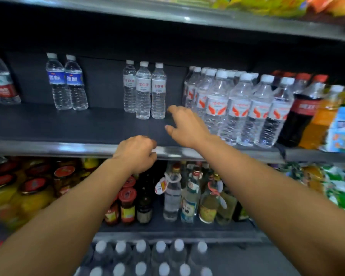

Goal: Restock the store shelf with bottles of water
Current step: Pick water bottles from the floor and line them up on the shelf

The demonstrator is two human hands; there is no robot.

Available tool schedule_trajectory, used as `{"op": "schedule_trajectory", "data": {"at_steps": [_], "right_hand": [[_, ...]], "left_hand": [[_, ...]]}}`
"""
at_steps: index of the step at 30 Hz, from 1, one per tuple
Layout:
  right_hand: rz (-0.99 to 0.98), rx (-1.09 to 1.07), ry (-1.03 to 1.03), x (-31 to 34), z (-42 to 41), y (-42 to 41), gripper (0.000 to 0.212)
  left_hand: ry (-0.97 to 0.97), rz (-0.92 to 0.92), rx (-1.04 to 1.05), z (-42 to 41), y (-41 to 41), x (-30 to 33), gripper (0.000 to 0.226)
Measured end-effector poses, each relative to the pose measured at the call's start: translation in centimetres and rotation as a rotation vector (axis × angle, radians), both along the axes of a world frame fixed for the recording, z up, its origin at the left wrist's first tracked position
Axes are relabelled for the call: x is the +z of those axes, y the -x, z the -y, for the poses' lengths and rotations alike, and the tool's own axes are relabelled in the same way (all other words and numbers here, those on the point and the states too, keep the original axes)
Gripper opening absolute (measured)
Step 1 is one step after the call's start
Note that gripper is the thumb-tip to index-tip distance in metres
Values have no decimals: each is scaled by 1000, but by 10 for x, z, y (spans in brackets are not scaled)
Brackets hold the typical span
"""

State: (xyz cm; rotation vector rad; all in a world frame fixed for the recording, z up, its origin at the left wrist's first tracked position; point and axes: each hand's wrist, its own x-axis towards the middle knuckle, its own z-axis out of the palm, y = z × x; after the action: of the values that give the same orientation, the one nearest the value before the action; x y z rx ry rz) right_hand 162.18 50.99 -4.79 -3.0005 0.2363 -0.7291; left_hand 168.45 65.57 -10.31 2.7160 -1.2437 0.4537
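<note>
Up on the dark middle shelf point(68, 126), three white-label water bottles point(143, 90) standing upright in a tight cluster near the back, two blue-label bottles point(67, 82) further left, well apart from them. To the right, a dense block of red-and-white-label water bottles point(237, 108) reaching the front edge, with cola bottles point(301, 108) just beside. Right hand point(187, 126) over the bare shelf between the cluster and the block, fingers spread and loosely bent, thumb apart, holding nothing, fingertips near the rightmost white-label bottle but not touching. Left hand point(135, 154) at the shelf's metal front lip point(173, 151), fingers curled; whether gripping the lip or just resting against it, hard to tell. Below, jars point(34, 188) and glass bottles point(189, 196) on the lower shelf. At the bottom, a pack of white-capped bottles point(149, 255), seen from above.
</note>
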Motion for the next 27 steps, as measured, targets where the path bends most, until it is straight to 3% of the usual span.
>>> {"op": "schedule_trajectory", "data": {"at_steps": [7,16,19,23,27], "right_hand": [[-38,-21,-153,-95,-31,119,35],[-269,-181,-457,-265,-73,220,36],[-380,-199,-556,-315,-95,245,30],[-470,-223,-633,-363,-116,260,37],[-549,-265,-680,-397,-125,260,43]], "left_hand": [[-4,-105,-44,-30,95,-63,30],[-105,-478,-106,-67,173,-199,18],[-131,-550,-63,-87,197,-242,21],[-200,-685,-17,-108,215,-292,16],[-292,-756,50,-120,225,-331,32]]}}
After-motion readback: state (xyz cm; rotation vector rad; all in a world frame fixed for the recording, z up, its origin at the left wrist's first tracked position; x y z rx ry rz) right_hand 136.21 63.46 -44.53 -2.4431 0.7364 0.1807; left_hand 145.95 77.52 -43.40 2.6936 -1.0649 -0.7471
